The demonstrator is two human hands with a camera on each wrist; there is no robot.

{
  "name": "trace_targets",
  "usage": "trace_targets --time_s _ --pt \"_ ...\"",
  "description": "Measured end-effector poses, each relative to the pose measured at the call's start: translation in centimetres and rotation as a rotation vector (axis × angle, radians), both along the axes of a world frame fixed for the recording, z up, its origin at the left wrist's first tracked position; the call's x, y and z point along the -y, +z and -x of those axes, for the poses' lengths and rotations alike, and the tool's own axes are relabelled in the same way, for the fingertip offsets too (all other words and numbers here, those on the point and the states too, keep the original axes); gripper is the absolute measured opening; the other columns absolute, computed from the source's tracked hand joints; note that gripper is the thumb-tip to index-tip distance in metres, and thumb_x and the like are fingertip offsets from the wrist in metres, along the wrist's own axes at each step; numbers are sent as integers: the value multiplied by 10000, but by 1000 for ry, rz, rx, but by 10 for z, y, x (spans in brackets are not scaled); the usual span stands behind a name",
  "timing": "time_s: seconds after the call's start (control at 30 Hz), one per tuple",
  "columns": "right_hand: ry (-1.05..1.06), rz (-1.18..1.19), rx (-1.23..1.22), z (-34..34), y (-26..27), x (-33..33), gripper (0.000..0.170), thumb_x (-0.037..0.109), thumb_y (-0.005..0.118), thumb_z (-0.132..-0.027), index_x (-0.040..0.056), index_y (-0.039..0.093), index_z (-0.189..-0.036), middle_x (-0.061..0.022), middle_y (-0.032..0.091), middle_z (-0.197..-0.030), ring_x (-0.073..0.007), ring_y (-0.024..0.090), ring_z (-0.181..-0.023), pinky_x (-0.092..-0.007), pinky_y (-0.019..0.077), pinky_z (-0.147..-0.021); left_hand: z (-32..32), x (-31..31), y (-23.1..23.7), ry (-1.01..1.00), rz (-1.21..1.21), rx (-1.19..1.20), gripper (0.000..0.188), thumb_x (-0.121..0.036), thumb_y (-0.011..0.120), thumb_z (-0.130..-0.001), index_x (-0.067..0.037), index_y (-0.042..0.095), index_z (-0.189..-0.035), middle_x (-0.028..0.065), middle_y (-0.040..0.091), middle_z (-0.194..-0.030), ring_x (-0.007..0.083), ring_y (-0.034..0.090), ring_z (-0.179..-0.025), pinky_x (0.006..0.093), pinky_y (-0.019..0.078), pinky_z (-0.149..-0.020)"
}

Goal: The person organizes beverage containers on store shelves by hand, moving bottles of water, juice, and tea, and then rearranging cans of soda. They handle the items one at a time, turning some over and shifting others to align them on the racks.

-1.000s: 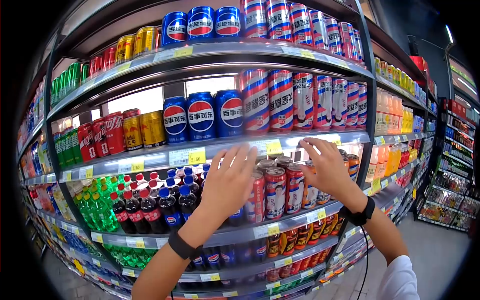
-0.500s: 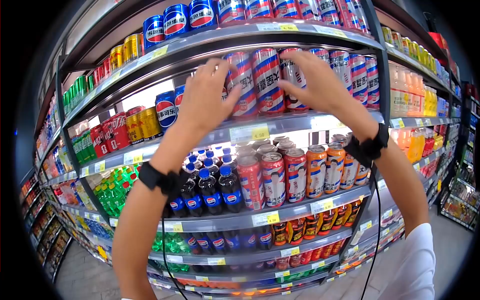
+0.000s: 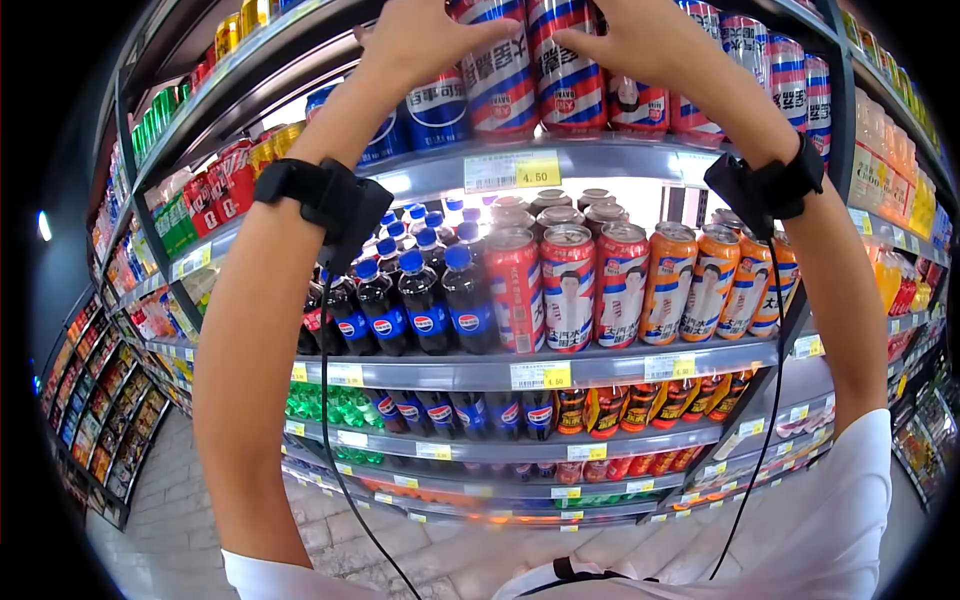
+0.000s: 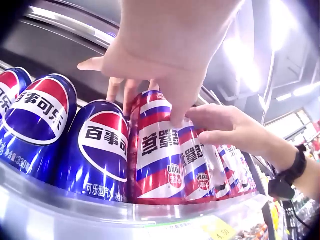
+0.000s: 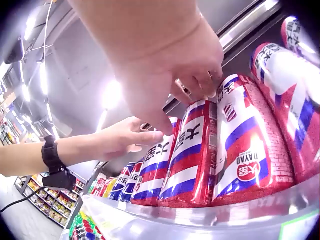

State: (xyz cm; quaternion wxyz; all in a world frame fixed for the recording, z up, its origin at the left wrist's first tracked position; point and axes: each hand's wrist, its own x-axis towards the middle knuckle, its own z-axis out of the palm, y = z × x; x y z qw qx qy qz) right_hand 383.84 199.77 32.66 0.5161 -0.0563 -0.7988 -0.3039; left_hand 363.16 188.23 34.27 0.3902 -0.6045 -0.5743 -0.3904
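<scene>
Side by side on the shelf stand two tall red, white and blue soda cans. My left hand (image 3: pixel 420 40) is at the left soda can (image 3: pixel 497 85), its thumb across the front. In the left wrist view, the fingers (image 4: pixel 131 91) curl over the upper side of that can (image 4: pixel 157 150). At the right soda can (image 3: pixel 566 85) is my right hand (image 3: pixel 650 40), thumb in front. The right wrist view has its fingers (image 5: pixel 197 85) bent round the far side of the top of the can (image 5: pixel 187 157). Both cans stand upright on the shelf.
Blue Pepsi cans (image 4: pixel 102 155) stand left of the left can; more striped cans (image 5: pixel 250 155) stand right. A shelf edge with a price tag (image 3: pixel 538 168) runs below. Pepsi bottles (image 3: pixel 425 300) and red and orange cans (image 3: pixel 620 285) fill the lower shelf. Cables hang from both wrists.
Both hands have risen from in front of the shelf edge to the two striped cans and closed round their upper parts. The head view has tilted down and come nearer.
</scene>
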Motion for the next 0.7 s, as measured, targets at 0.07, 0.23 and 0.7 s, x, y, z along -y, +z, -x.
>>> trace_targets --time_s 0.07,0.23,0.7 --pt "-12 20 14 -2 0 2 593 247 721 -866 -88 557 -1326 -301 660 -1205 -435 616 -1176 -463 486 -1034 0 2 -3 -52 -59 -12 705 -476 886 -762 -55 588 -1243 188 750 -1005 298 738 -927 401 569 -858" --pt "-29 2 -12 -2 -8 9 583 213 728 -851 -69 560 -1333 -287 672 -1188 -433 618 -1168 -467 487 -1028 -25 21 -14 -126 -137 -93 589 -334 909 -763 -52 569 -1153 191 729 -1008 294 725 -910 397 562 -831" --pt "285 33 -166 -26 -37 61 337 279 723 -943 -9 736 -1117 -177 748 -1058 -293 709 -1029 -399 558 -880 -37 59 -36 -544 -590 -477 591 -236 917 -769 -70 464 -1110 127 608 -1083 270 676 -1023 385 661 -848"
